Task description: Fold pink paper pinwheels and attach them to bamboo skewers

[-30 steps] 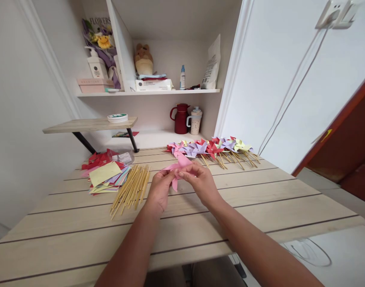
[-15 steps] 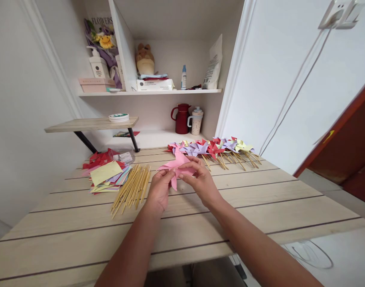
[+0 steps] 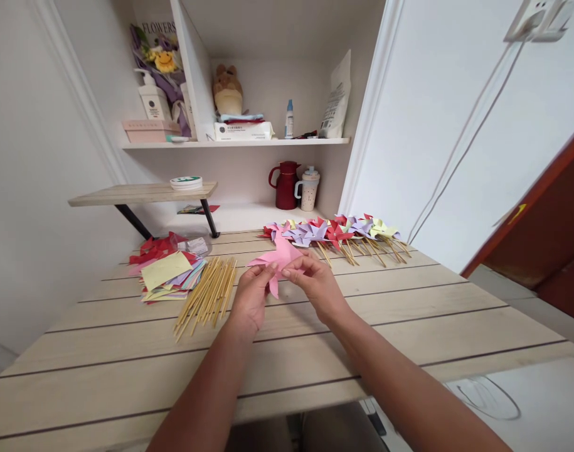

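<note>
So I'm holding this pink folded paper pinwheel head (image 3: 278,258) up just above the pale wooden slatted table (image 3: 409,301), pinching it from both sides: my left hand (image 3: 249,300) is closed on its lower left edge and my right hand (image 3: 317,282) is clamped on the right side, fingertips meeting near the middle. Honest worry here: the folds look like they're only being kept together by my fingers (no stick through it that I can see), so if either pinch is slipping, I reckon the flaps are springing open and I'm refolding the whole thing. Squeezing too hard is the other trap, since thin paper like this is probably creasing or tearing at the centre. It's also sitting right over the bundle of thin bamboo sticks (image 3: 206,294), just to the left of my hands, and a careless elbow could be sending those rolling. As for how it looks: flat pink paper, a couple of pointed blades sticking up and out, one point hanging down between my hands, matte and a bit floppy. Behind it the row of finished paper pinwheels in red, purple, pink and yellow (image 3: 334,232) is lying along the far edge, and the messy stack of coloured paper squares (image 3: 167,276) is sitting off to the left.
</note>
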The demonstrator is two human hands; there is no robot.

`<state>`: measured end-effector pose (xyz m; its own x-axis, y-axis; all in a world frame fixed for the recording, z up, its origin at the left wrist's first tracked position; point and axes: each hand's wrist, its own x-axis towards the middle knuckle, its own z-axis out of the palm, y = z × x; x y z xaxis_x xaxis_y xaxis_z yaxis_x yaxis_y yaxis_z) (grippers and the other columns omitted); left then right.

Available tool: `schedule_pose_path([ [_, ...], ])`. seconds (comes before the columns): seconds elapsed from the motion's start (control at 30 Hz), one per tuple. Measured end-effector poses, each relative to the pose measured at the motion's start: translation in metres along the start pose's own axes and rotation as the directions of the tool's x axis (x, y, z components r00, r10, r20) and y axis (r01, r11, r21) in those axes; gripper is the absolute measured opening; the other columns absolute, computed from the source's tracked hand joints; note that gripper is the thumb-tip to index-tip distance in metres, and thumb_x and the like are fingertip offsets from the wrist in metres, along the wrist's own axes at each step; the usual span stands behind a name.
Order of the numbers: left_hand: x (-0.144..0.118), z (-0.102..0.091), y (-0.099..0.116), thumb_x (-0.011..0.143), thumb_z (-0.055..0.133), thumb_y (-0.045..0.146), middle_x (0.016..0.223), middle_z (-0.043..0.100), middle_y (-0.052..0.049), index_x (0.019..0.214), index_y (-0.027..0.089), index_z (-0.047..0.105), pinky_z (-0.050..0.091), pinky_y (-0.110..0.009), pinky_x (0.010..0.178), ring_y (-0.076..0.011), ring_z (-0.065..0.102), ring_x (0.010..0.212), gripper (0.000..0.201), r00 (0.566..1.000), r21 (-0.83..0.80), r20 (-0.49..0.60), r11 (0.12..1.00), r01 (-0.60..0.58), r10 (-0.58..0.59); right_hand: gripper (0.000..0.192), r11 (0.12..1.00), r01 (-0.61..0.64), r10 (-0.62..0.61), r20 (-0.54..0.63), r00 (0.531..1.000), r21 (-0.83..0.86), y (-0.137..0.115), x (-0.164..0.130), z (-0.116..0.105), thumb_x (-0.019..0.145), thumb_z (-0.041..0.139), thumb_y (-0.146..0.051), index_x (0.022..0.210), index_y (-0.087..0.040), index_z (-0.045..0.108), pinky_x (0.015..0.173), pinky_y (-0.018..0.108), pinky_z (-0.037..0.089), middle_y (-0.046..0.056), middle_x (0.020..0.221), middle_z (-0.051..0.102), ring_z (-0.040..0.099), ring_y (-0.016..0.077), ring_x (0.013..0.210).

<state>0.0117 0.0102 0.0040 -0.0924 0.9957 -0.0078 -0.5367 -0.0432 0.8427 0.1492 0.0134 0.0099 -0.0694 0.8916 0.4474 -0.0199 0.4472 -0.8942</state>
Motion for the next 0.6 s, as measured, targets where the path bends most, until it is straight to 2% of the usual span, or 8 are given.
schedule_pose_path([
  [0.2, -0.0014, 0.0009, 0.0009, 0.053, 0.092, 0.031, 0.071, 0.07, -0.002, 0.073, 0.014, 0.074, 0.046, -0.022, 0.069, -0.0106, 0.059, 0.067, 0.032, 1.0, 0.004, 0.003, 1.0, -0.001, 0.001, 0.018, 1.0, -0.016, 0.016, -0.01, 1.0, 0.017, 0.0004, 0.0, 0.0004, 0.075, 0.076, -0.039, 0.069, -0.023, 0.072, 0.089, 0.037, 0.043, 0.002, 0.088, 0.063, 0.056, 0.0224, 0.093],
  [0.3, -0.0028, 0.002, 0.0024, 0.054, 0.091, 0.032, 0.074, 0.071, -0.004, 0.073, 0.014, 0.075, 0.046, -0.023, 0.071, -0.0116, 0.06, 0.069, 0.031, 1.0, 0.014, 0.009, 1.0, -0.01, 0.01, 0.019, 0.999, -0.041, 0.041, 0.035, 0.999, 0.002, -0.0005, -0.0011, 0.0006, 0.078, 0.074, -0.04, 0.071, -0.023, 0.071, 0.082, 0.034, 0.044, 0.002, 0.083, 0.062, 0.057, 0.0208, 0.085],
  [0.4, -0.0036, 0.0029, 0.0036, 0.053, 0.092, 0.033, 0.075, 0.072, -0.004, 0.072, 0.014, 0.075, 0.047, -0.024, 0.07, -0.0124, 0.061, 0.069, 0.031, 1.0, 0.028, -0.001, 1.0, -0.012, 0.012, 0.021, 0.999, -0.036, 0.039, 0.081, 0.996, -0.039, -0.0019, -0.0024, 0.0008, 0.08, 0.071, -0.041, 0.071, -0.022, 0.07, 0.08, 0.034, 0.045, 0.001, 0.081, 0.063, 0.057, 0.0204, 0.083],
  [0.6, -0.0032, 0.0022, 0.0025, 0.051, 0.092, 0.035, 0.074, 0.072, -0.004, 0.069, 0.015, 0.074, 0.047, -0.024, 0.068, -0.0128, 0.061, 0.069, 0.032, 1.0, 0.047, -0.021, 0.999, 0.012, -0.011, 0.022, 0.997, -0.022, 0.028, 0.083, 0.996, -0.069, -0.0017, -0.0026, 0.0004, 0.08, 0.071, -0.044, 0.073, -0.023, 0.07, 0.085, 0.037, 0.045, 0.002, 0.083, 0.065, 0.058, 0.0215, 0.086],
])
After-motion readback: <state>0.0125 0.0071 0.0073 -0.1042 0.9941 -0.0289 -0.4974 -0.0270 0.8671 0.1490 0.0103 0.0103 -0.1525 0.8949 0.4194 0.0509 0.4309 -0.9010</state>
